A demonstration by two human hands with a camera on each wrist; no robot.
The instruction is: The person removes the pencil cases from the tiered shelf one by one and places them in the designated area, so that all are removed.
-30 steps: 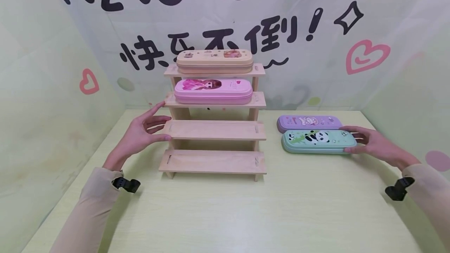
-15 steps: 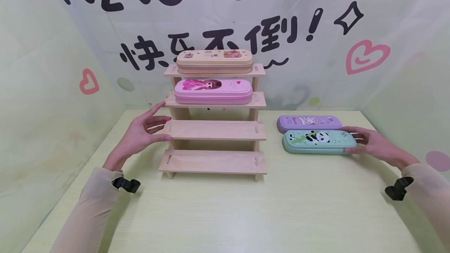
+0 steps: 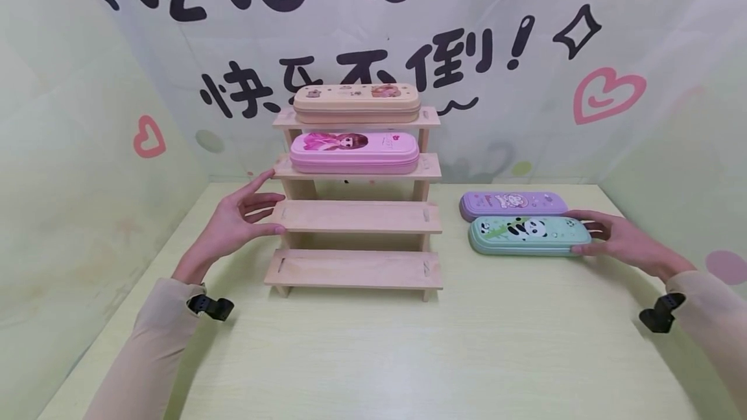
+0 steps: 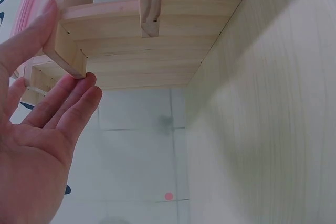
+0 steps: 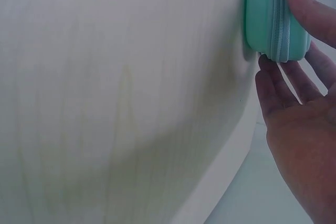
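Note:
My left hand (image 3: 233,222) grips the left end of a four-step... wooden display rack (image 3: 356,216), thumb on the front edge of a middle shelf and fingers at its back edge. In the left wrist view the thumb and fingertips (image 4: 86,81) sit on either side of that shelf's end. On the right, my right hand (image 3: 618,238) holds the right end of a mint-green pencil case (image 3: 531,236) with a panda picture, lying on the table. Its thumb presses the zipped side of the mint-green case (image 5: 278,19) in the right wrist view; the other fingers are around the end and partly hidden.
A cream pencil case (image 3: 356,102) lies on the rack's top shelf, a pink pencil case (image 3: 354,152) on the shelf below. Behind the mint-green case lies a purple pencil case (image 3: 513,203). A printed cloth (image 3: 362,31) hangs behind the pale table (image 3: 373,355).

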